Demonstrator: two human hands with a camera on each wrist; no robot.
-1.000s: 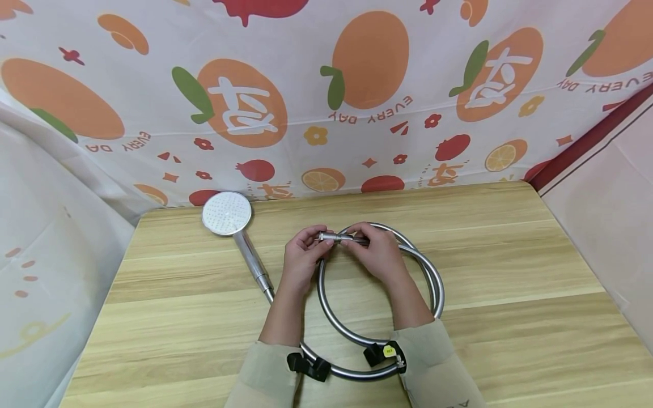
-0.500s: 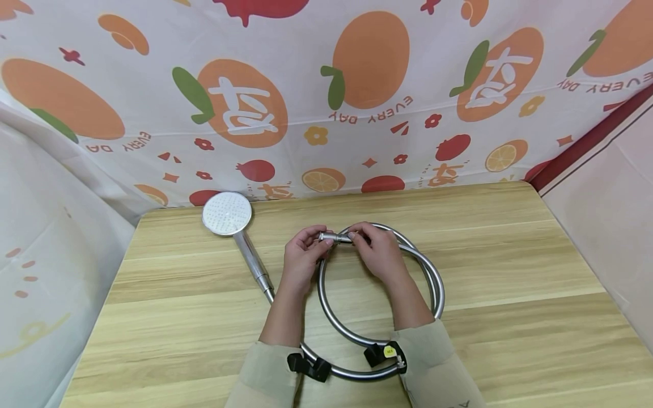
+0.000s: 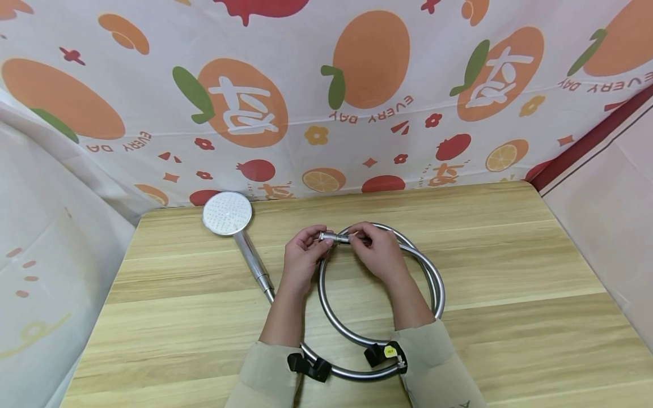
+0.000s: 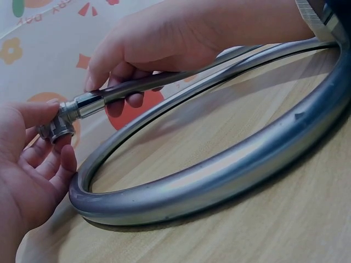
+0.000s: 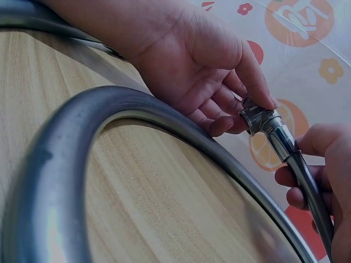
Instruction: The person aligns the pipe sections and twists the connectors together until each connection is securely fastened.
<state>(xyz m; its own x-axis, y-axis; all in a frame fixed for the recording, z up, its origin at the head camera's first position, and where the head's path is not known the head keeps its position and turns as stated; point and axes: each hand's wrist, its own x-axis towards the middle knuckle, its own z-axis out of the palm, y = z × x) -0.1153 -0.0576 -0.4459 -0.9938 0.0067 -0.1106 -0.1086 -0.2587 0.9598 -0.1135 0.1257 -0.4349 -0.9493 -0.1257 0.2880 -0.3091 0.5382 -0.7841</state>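
My left hand (image 3: 301, 258) grips a small metal fitting (image 4: 59, 121) with a side opening, thumb on top and fingers below. The chrome nut (image 4: 89, 104) of a grey shower hose (image 3: 440, 289) meets this fitting in a straight line. Just behind the nut, my right hand (image 3: 380, 252) pinches the hose between thumb and fingers. Both hands are held over the far part of the hose loop. To the left lies a round shower head (image 3: 227, 213), spray face up, its handle (image 3: 250, 256) joined to the hose's other end.
The hose lies coiled on the wooden table (image 3: 510, 249), passing under both forearms. A fruit-print cloth (image 3: 306, 85) hangs along the table's back edge. White cloth (image 3: 51, 226) borders the left side. Black straps (image 3: 308, 366) circle the wrists.
My right thumb and fingertips have shifted slightly on the hose end beside the nut. The left hand, the fitting and the shower head stay in place.
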